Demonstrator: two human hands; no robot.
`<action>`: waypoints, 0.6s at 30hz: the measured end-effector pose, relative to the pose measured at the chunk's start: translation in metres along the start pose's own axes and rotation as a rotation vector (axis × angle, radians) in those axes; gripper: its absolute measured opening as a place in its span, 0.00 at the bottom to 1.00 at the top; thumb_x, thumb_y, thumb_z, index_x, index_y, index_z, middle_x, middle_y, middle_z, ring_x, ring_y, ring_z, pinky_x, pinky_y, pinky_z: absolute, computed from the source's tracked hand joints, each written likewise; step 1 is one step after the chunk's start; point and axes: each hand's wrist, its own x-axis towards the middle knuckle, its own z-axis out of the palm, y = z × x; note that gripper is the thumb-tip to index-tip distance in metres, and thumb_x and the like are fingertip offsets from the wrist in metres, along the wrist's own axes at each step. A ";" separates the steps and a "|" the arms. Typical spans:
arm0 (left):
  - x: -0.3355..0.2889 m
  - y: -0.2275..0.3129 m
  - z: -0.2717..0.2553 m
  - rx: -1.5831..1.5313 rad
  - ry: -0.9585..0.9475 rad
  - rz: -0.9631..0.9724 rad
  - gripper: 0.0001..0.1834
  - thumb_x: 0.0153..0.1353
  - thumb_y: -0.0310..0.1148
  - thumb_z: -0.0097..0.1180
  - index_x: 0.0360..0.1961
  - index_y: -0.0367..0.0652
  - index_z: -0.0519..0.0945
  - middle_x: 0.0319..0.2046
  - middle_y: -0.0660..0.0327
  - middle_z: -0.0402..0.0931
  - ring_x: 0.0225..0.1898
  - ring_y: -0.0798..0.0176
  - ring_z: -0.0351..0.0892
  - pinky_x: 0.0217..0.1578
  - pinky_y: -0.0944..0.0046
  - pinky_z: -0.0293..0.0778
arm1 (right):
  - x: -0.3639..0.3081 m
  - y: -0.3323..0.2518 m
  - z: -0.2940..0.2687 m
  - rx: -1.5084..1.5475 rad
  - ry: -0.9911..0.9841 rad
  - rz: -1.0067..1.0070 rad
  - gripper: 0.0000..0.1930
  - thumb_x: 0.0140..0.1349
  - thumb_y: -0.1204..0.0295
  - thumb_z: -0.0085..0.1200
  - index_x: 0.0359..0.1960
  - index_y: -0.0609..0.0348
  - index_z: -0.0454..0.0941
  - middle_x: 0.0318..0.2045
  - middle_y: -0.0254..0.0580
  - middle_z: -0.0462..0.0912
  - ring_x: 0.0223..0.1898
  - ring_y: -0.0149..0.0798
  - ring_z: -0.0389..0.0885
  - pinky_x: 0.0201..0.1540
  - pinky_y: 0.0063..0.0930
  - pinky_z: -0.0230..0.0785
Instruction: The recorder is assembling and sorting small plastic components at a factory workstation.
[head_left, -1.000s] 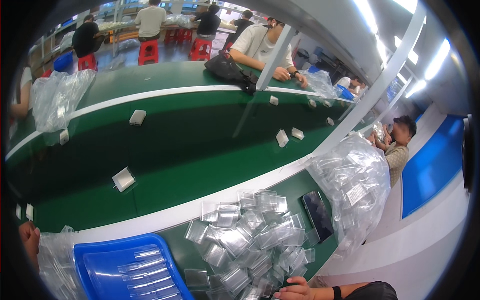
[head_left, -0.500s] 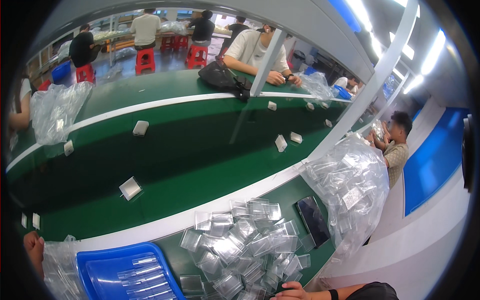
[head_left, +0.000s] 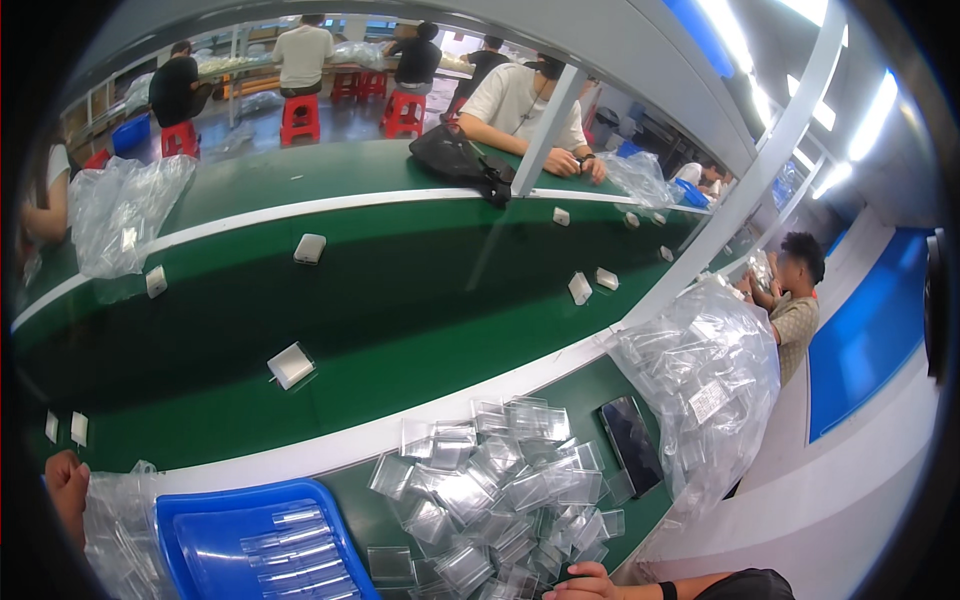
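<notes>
My right hand [head_left: 587, 582] is at the lower edge, beside a loose pile of clear plastic sleeves [head_left: 500, 480]. Its fingers are curled together; whatever they hold is cut off below the picture. My left hand does not show. Left of the pile sits a blue tray [head_left: 200, 497] with several clear plastic strips [head_left: 300, 550] lined up in it. A black phone [head_left: 630, 445] lies to the right of the pile on the green bench.
White box-shaped parts [head_left: 292, 367] ride on the green conveyor belt [head_left: 400, 340]. A full clear plastic bag [head_left: 700, 370] stands right of the phone, by a white post [head_left: 740, 190]. At far left, another person's closed hand [head_left: 67, 484] is near a plastic bag [head_left: 125, 530]. Co-workers sit opposite.
The white parts on the belt have shifted to the right. The whole view has moved slightly. My right hand stays by the pile.
</notes>
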 end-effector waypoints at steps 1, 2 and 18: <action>0.001 0.001 0.001 -0.004 0.000 -0.008 0.17 0.68 0.35 0.57 0.26 0.48 0.63 0.23 0.70 0.57 0.24 0.75 0.55 0.26 0.69 0.52 | 0.000 0.000 0.001 -0.005 0.003 0.003 0.21 0.71 0.51 0.54 0.57 0.47 0.68 0.48 0.50 0.78 0.43 0.47 0.74 0.52 0.55 0.70; 0.002 0.001 0.001 -0.008 0.000 -0.015 0.17 0.67 0.34 0.57 0.26 0.48 0.63 0.23 0.70 0.57 0.24 0.75 0.55 0.26 0.69 0.52 | 0.000 0.000 0.002 -0.011 0.006 0.005 0.21 0.71 0.51 0.53 0.57 0.47 0.68 0.48 0.50 0.78 0.43 0.47 0.74 0.51 0.55 0.70; 0.008 -0.011 0.003 -0.103 -0.029 0.003 0.14 0.66 0.30 0.56 0.27 0.49 0.63 0.23 0.72 0.56 0.23 0.77 0.54 0.23 0.71 0.51 | 0.004 -0.003 0.000 0.005 0.000 0.030 0.22 0.70 0.53 0.54 0.57 0.51 0.68 0.47 0.52 0.78 0.42 0.49 0.75 0.51 0.56 0.70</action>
